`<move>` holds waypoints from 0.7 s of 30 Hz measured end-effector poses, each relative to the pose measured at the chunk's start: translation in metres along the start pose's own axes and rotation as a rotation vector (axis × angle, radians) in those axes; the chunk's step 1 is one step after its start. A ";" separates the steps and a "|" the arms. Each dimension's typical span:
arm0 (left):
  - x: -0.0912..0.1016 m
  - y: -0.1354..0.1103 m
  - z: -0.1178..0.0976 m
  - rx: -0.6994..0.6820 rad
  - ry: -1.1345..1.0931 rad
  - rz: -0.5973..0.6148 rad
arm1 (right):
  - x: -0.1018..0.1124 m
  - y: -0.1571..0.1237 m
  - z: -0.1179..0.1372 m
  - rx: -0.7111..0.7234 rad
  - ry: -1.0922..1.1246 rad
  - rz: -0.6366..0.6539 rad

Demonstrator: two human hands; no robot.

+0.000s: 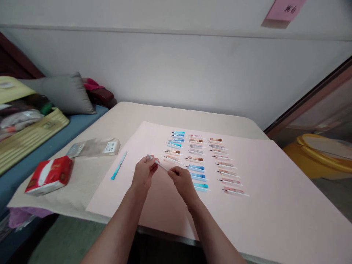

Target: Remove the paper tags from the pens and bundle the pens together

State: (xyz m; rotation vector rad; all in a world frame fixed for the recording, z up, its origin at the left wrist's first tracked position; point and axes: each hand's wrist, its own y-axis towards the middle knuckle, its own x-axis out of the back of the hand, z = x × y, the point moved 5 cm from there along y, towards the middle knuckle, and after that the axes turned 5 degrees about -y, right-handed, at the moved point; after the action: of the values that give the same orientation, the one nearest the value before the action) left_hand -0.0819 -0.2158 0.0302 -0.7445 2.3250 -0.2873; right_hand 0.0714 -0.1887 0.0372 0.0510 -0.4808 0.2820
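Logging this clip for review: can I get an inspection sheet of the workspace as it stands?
Surface: table under beige cloth, pink sheet over most of it.
Job's things: thin pen held between both hands; three columns of pen parts on the sheet; blue pen at the sheet's left edge.
Clutter: red tissue pack; clear packets.
Grippers: left hand and right hand each pinch an end of the thin pen.
Cables: nothing seen.
Surroundings: grey pillow and yellow basket left; yellow tub right; pink note on the wall.
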 end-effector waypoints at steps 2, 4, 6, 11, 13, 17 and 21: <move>-0.001 0.000 -0.001 -0.021 0.001 0.019 | -0.001 0.000 -0.003 -0.016 0.014 0.003; -0.002 -0.001 0.000 -0.008 0.001 0.033 | -0.001 0.000 -0.003 -0.012 -0.001 -0.011; -0.003 -0.002 0.001 0.005 0.007 0.024 | 0.000 0.000 -0.002 -0.005 -0.022 -0.027; 0.002 0.000 -0.001 -0.056 0.022 -0.035 | 0.000 -0.001 0.000 0.021 -0.041 -0.031; 0.003 0.001 -0.002 -0.050 0.009 -0.027 | 0.000 -0.002 0.001 0.026 -0.041 -0.030; 0.001 0.001 -0.003 -0.032 -0.011 -0.007 | 0.002 -0.002 0.002 0.019 -0.043 -0.040; 0.001 0.000 -0.004 -0.050 0.035 -0.036 | 0.002 -0.003 0.004 0.016 -0.042 -0.036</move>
State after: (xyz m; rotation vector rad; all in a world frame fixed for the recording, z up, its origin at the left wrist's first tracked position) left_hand -0.0852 -0.2167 0.0328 -0.8122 2.3618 -0.2607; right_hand 0.0725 -0.1911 0.0415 0.0808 -0.5194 0.2499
